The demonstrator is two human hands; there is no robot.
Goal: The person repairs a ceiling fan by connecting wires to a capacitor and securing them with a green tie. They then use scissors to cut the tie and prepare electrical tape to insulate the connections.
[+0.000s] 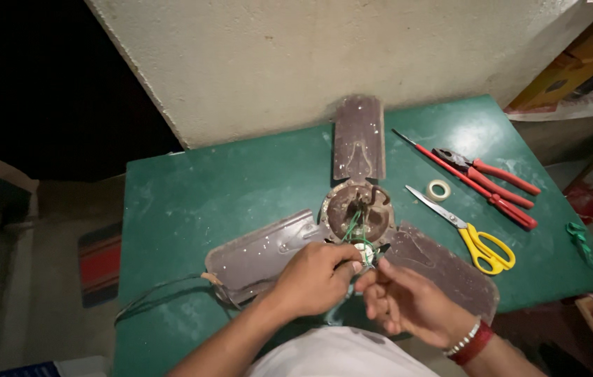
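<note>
A brown three-bladed ceiling fan lies flat on a green table. Its round motor hub is open, with green wires rising out of it. My left hand pinches a small white part joined to those wires at the hub's near edge. My right hand meets it from the right, fingertips closed on the same wires. A beaded bracelet and a red band sit on my right wrist.
To the right of the fan lie yellow-handled scissors, a small roll of tape, a red-handled screwdriver and red-handled pliers. A green cord hangs at the table's right edge. A dark cable trails off the left blade. A plaster wall stands behind.
</note>
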